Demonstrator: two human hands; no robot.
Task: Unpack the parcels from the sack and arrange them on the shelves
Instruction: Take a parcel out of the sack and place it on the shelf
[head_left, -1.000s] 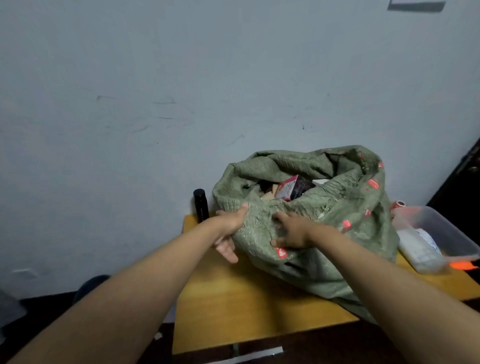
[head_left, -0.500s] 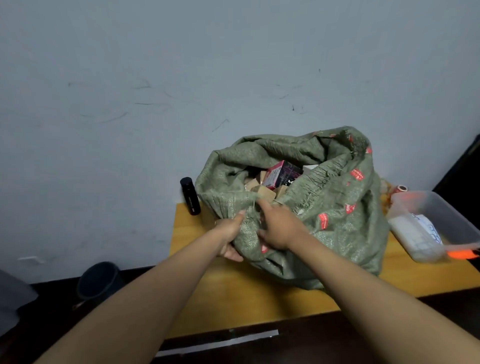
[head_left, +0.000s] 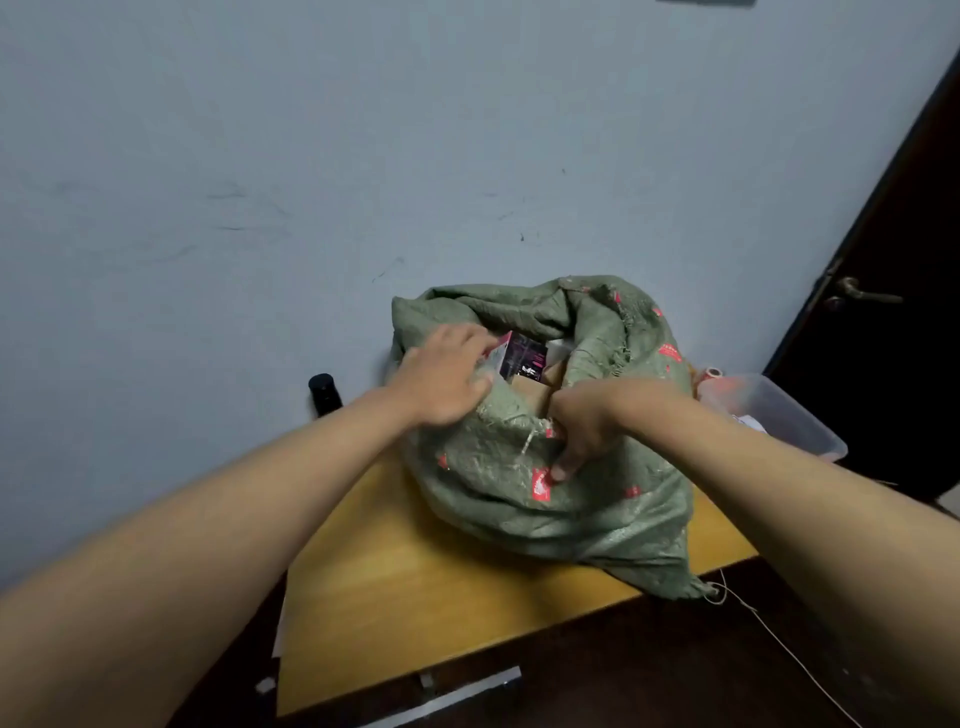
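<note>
- Head view: your left hand (head_left: 441, 382) grips the near rim of the green sack (head_left: 540, 467). Your right hand (head_left: 587, 421) bunches the fabric in front. The sack slumps on the counter (head_left: 415, 582), close to its front edge; pull hard and it could slide off.
- The dark box (head_left: 524, 358) and other parcels sit in the mouth; tipping could spill them onto the plastic tub (head_left: 784, 421).

Olive-green woven sack (head_left: 561, 499) with scattered red printed marks; a black-and-pink box (head_left: 524, 358) and tan cardboard (head_left: 535, 392) in its mouth; yellow-orange table (head_left: 415, 597); black bottle (head_left: 324, 392) at its back-left corner; pale blue-grey wall (head_left: 363, 156)
</note>
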